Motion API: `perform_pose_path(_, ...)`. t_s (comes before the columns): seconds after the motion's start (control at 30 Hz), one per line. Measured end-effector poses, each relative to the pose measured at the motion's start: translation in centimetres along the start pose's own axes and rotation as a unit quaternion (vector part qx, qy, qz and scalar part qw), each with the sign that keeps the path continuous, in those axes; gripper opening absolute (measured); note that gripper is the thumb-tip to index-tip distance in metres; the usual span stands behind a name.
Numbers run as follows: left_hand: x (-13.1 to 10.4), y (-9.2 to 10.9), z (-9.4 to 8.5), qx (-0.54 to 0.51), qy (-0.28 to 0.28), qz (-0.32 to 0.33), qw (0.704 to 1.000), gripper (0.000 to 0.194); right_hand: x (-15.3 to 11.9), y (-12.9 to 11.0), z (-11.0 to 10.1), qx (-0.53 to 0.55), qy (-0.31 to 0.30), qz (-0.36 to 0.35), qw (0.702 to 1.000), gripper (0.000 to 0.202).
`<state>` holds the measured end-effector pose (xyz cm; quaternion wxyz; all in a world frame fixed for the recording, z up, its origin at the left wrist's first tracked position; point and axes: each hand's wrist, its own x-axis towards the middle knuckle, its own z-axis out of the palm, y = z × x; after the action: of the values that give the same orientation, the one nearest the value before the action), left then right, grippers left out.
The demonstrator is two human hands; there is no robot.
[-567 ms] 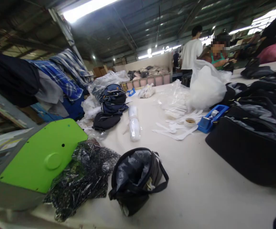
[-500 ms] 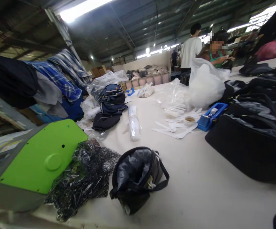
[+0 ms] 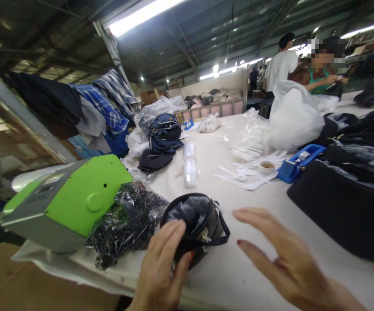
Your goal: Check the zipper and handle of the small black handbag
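A small black bag (image 3: 196, 224) stuffed with dark plastic stands open on the white table (image 3: 264, 224), near the front edge. My left hand (image 3: 162, 270) is raised just in front of it, fingers together, fingertips at the bag's near rim. My right hand (image 3: 280, 257) hovers to the bag's right, open with fingers spread, holding nothing. Whether the left hand touches the bag I cannot tell.
A green and grey machine (image 3: 70, 203) sits at the left, a black plastic-wrapped bundle (image 3: 128, 220) beside it. Large black bags (image 3: 345, 203) fill the right. Farther back lie a blue tape dispenser (image 3: 297, 157), white strips, folded dark bags (image 3: 162, 138) and clear plastic. People stand beyond.
Both of my hands have come into view from below, either side of the small black bag. The camera has shifted left and tilted down a little.
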<state>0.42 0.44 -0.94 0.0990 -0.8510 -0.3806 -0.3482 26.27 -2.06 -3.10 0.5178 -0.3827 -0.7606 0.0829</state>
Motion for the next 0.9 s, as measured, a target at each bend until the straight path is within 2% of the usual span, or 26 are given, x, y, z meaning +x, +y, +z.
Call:
perform_pose_path(0.07,-0.6,-0.1,1.9,0.024,-0.028,0.044,0.998,0.036,-0.1,1.6,2.3,-0.013,-0.035,-0.01,0.999,0.037)
perform_pose_path(0.13,-1.2,-0.2,3.0,0.042,-0.034,0.05,0.997,0.037,-1.2,3.2,4.6,-0.038,-0.054,-0.01,0.998,0.038)
perform_pose_path(0.2,-1.3,-0.2,3.3,0.049,-0.023,0.047,0.997,0.035,-2.3,4.5,6.2,-0.06,-0.048,-0.006,0.997,0.037)
perform_pose_path(0.27,-0.9,-0.3,3.2,0.051,-0.018,0.05,0.997,0.032,-2.9,5.3,6.9,-0.062,-0.037,-0.002,0.997,0.029)
perform_pose_path(0.4,0.5,-0.9,3.1,0.031,-0.017,0.076,0.996,0.024,-2.7,6.3,6.4,-0.033,-0.03,0.004,0.999,0.014)
perform_pose_path(0.5,1.0,-1.6,3.5,0.0,0.001,0.069,0.998,0.021,-2.3,7.0,6.0,-0.039,-0.001,-0.004,0.999,0.018)
perform_pose_path(0.57,1.0,-2.1,3.7,-0.019,-0.005,0.061,0.998,0.018,-2.1,7.7,6.0,-0.044,0.041,0.005,0.998,0.022)
perform_pose_path(0.73,0.7,-2.4,3.9,-0.086,-0.03,0.026,0.995,0.009,-0.7,9.5,6.5,-0.011,0.145,0.117,0.982,0.02)
perform_pose_path(0.9,1.0,-1.6,4.0,-0.196,-0.02,-0.051,0.979,0.005,2.9,9.7,6.4,0.081,0.167,0.203,0.962,0.018)
